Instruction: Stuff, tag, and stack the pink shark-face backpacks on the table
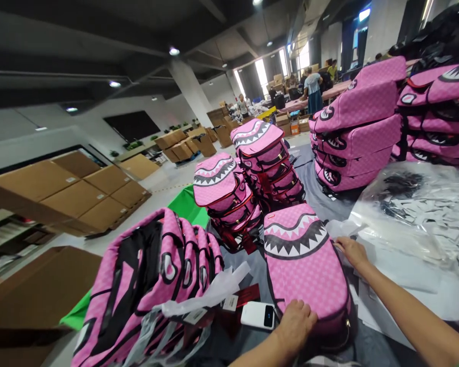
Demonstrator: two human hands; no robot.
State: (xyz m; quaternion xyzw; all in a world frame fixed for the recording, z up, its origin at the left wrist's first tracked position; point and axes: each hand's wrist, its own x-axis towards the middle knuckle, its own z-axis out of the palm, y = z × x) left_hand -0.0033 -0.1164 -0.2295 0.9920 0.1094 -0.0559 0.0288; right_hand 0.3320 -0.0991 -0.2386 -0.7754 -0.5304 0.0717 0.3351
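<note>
A pink checkered backpack [309,275] with a shark-teeth band lies flat before me, its front panel facing up. My left hand [296,323] rests on its lower left part, fingers curled onto the fabric. At the upper right side of the same backpack, my right hand [352,252] has thumb and fingers closed on a thin whitish plastic sheet [344,228]; the fingertips are partly hidden. Just left of the backpack lie a white power bank [257,315] with a small lit display and a dark red tag [248,294].
More pink backpacks stand in a row [153,275] at left, with stacks [220,178] behind and a taller stack [355,137] at right. Clear plastic bags [409,219] cover the right side. Cardboard cartons [72,188] stand beyond at left. Several people [313,89] are far back.
</note>
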